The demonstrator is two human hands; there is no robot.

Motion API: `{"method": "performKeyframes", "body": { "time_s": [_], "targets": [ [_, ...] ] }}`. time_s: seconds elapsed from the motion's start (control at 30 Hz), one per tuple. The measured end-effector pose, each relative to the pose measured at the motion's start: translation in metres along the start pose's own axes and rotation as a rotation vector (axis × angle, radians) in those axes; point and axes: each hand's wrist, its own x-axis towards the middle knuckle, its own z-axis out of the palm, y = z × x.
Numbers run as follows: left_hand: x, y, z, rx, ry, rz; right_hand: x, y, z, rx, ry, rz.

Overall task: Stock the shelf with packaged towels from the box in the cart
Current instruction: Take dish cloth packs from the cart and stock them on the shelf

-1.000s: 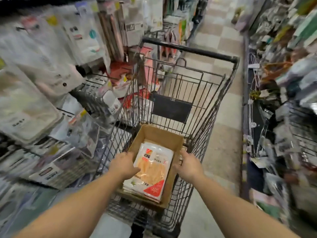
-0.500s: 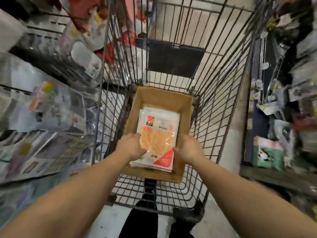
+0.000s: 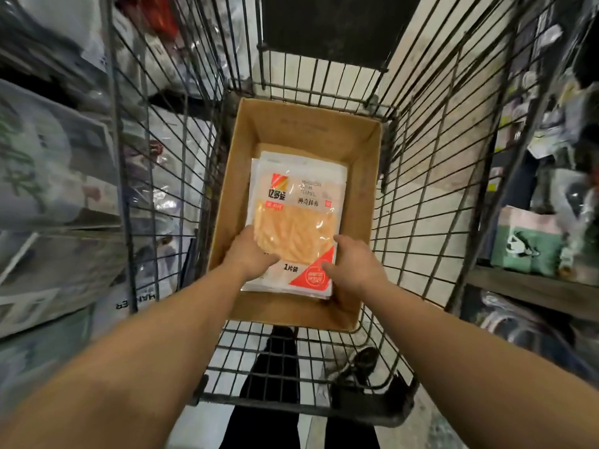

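A brown cardboard box (image 3: 301,124) stands in the wire cart (image 3: 421,176). Inside it lies a stack of packaged towels (image 3: 298,202), white packs with an orange cloth showing and a red corner. My left hand (image 3: 251,254) grips the stack's left edge near its lower end. My right hand (image 3: 351,264) grips the right lower corner, thumb lying on the red patch. Both hands are inside the box.
Shelves with hanging packaged goods (image 3: 55,176) crowd the cart's left side. Another shelf with a green and white pack (image 3: 526,241) runs along the right. My dark trouser legs and shoe (image 3: 359,364) show below the cart floor.
My head has tipped down and closer over the cart. Both hands have moved from the box's sides in onto the stack of towel packs.
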Motion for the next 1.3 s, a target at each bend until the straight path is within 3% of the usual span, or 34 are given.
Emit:
{"method": "performKeyframes", "body": {
  "time_s": [0.17,0.33,0.53,0.7,0.87,0.93,1.03,1.3],
  "targets": [
    [0.009,-0.007,0.011,-0.191,0.086,-0.173,0.003,0.002,0.004,0.043,-0.01,0.026],
    [0.009,-0.002,0.006,-0.299,0.192,-0.214,0.0,-0.003,-0.001,0.084,-0.007,0.038],
    [0.006,-0.002,-0.006,-0.485,0.126,-0.205,0.0,-0.002,-0.014,0.246,0.0,0.083],
    [0.008,-0.013,-0.011,-0.748,-0.04,-0.346,0.002,-0.004,-0.017,0.403,0.041,0.158],
    [0.008,-0.022,-0.004,-0.689,-0.205,-0.367,0.013,-0.001,-0.018,0.833,0.088,0.295],
    [0.009,-0.022,0.002,-0.564,-0.19,-0.325,0.017,0.003,-0.018,0.806,0.154,0.296],
    [0.015,-0.017,0.009,-0.378,0.03,-0.217,0.017,0.008,-0.021,0.722,0.26,0.28],
    [0.03,-0.011,0.016,-0.376,0.087,-0.195,0.01,0.021,-0.022,0.697,0.319,0.294]
  ]
}}
